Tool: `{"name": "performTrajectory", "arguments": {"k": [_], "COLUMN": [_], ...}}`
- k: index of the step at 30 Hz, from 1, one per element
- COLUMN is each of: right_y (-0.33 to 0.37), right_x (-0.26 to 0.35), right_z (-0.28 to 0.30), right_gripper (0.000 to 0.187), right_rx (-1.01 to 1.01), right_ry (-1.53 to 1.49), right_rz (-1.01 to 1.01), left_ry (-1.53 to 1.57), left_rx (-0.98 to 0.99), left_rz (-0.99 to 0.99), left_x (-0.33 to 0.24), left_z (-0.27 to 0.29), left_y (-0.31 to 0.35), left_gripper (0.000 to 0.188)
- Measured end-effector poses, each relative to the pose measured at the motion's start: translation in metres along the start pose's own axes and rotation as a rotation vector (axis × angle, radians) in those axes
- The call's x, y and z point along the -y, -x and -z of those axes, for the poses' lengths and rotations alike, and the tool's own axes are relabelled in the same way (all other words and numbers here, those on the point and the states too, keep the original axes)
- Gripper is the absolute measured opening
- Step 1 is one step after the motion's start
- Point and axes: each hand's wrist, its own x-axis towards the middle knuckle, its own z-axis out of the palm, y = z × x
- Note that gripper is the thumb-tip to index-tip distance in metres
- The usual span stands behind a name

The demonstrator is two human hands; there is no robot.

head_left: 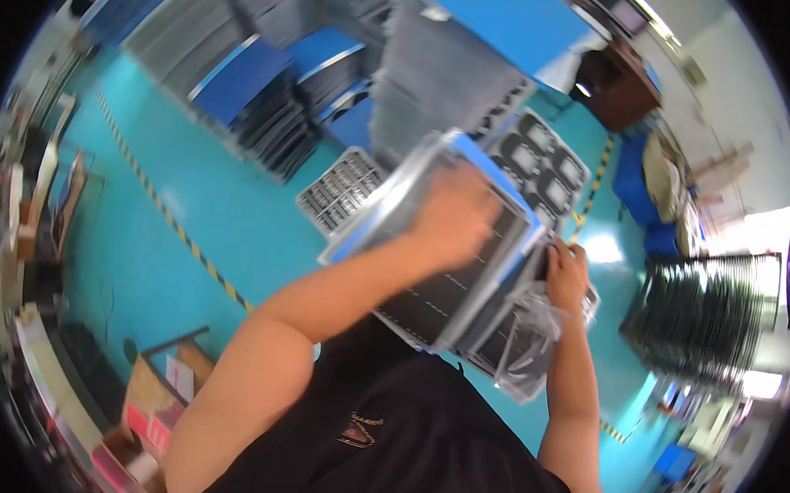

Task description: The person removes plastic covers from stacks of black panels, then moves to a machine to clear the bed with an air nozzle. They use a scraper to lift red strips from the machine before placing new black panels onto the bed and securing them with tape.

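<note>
In front of my body stands a stack of trays with dark contents, pale rims and a blue layer along the far edge. My left hand is over the top tray, towards its far side. Motion smears its fingers, so I cannot tell whether they hold anything. My right hand is at the right of the stack, its fingers apart and near the edge of a lower dark tray. A crumpled clear plastic bag lies beside my right wrist, over dark trays.
Beyond the stack, a tray with dark frame-shaped parts and a tray of small parts sit low. Tall tray stacks with blue tops rise behind. A dark stack stands right. Striped tape crosses the turquoise floor.
</note>
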Motion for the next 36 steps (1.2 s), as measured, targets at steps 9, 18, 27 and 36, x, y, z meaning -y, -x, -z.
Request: {"name": "performTrajectory", "arguments": {"k": [9, 18, 27, 36], "right_y": [-0.006, -0.014, -0.004, -0.016], "right_x": [0.008, 0.015, -0.004, -0.043], "right_z": [-0.012, -0.017, -0.014, -0.035], "right_gripper": [0.023, 0.02, 0.018, 0.02], "right_rx": [-0.002, -0.027, 0.04, 0.081], "right_ry": [-0.04, 0.032, -0.002, 0.219], "right_rz": [0.09, 0.139, 0.016, 0.215], "left_ry": [0.172, 0.166, 0.193, 0.268], "left_rx": [0.289, 0.277, 0.303, 0.29], "left_rz": [-0.205, -0.29, -0.263, -0.117], "left_x": [-0.039, -0.02, -0.032, -0.046], "left_z": [-0.027, -0.027, -0.018, -0.025], "left_y": [0.076, 0.082, 0.074, 0.002], "left_gripper": [0.065, 0.055, 0.063, 0.055]}}
